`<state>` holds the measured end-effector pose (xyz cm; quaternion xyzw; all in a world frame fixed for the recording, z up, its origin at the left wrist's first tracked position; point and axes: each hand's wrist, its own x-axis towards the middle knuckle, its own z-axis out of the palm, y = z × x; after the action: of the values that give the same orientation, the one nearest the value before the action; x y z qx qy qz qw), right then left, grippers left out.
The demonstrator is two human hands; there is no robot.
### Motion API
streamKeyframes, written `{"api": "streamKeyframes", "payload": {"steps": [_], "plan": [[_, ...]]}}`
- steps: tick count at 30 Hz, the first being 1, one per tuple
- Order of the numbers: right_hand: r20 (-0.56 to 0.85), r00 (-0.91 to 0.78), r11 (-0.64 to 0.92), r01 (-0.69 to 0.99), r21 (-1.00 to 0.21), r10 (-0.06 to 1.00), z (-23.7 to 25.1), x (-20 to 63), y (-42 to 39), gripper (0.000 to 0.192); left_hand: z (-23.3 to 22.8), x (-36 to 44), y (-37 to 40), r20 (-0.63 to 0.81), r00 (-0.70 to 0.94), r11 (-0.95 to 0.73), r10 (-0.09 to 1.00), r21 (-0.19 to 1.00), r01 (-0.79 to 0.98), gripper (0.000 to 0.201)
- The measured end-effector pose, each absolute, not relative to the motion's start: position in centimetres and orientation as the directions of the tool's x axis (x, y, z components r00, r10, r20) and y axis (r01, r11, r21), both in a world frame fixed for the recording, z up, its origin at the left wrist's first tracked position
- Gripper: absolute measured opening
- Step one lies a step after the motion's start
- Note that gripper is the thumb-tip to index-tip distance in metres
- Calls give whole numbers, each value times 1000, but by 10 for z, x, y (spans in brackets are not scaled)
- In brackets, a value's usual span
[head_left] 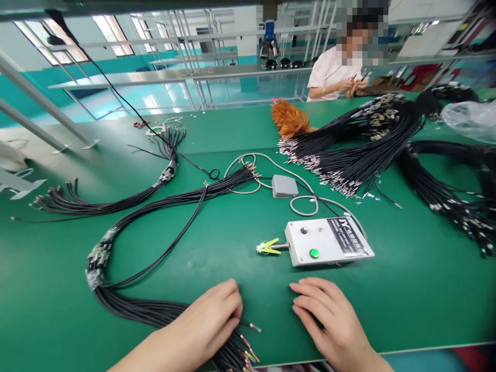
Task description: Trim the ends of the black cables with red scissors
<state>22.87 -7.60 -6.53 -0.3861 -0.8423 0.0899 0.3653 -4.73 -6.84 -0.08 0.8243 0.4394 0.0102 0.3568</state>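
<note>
Our left hand (pixel 209 318) lies palm down on the black cable bundle (pixel 155 312) at the near edge of the green worktop (pixel 406 289). Its fingers (pixel 228 302) are bent over the bundle's stripped ends, and one loose wire (pixel 250 325) pokes out just past the fingertips; we cannot tell whether those fingers pinch it or only rest on it. Our right hand (pixel 329 318) lies flat on the worktop, fingers loosely spread and gripping nothing, well clear of the bundle.

Just beyond the right fingertips sits a white control box (pixel 329 240) with a green button (pixel 314 253) and a black knob (pixel 304 230). A yellow-green clip (pixel 269 247) juts from its side, ahead of the gap between our two hands. Further out lies a small grey pedal box (pixel 284 186) with a grey cord (pixel 304 206) looped beside it. The cable bundle curves away from our left fingers in a long arc across the worktop. More black cable heaps (pixel 356 150) lie far beyond the right fingers, beside an orange feather duster (pixel 290 119). Across the worktop, another person (pixel 333 70) works with both hands.
</note>
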Motion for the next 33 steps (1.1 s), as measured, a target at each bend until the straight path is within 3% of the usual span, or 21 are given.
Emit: {"api": "streamKeyframes", "payload": {"steps": [3, 6, 9, 12, 15, 20, 33], "plan": [[524, -423, 665, 583, -467, 739, -64, 229, -77, 15, 1, -49, -62, -257, 501, -183, 826, 719, 670, 14], [509, -379, 629, 567, -533, 773, -64, 227, -77, 16, -1, -45, -54, -171, 413, -126, 894, 790, 600, 15], [454, -256, 519, 493, -698, 853, -61, 218, -78, 12, -3, -35, -49, -147, 323, -54, 935, 841, 538, 22], [264, -131, 293, 315, -903, 955, -53, 201, -77, 8, -3, -24, -49, -166, 285, 3, 944, 869, 496, 25], [14, -105, 25, 101, -995, 994, -44, 182, -71, 15, -4, -17, -51, -179, 272, 34, 946, 885, 465, 21], [-169, -130, -186, -132, -974, 977, -36, 162, -58, 33, -8, -14, -51, -192, 260, 63, 946, 899, 434, 18], [-252, -185, -307, -410, -859, 950, -35, 148, -52, 33, -11, -12, -60, 97, 186, -191, 978, 773, 605, 18]]}}
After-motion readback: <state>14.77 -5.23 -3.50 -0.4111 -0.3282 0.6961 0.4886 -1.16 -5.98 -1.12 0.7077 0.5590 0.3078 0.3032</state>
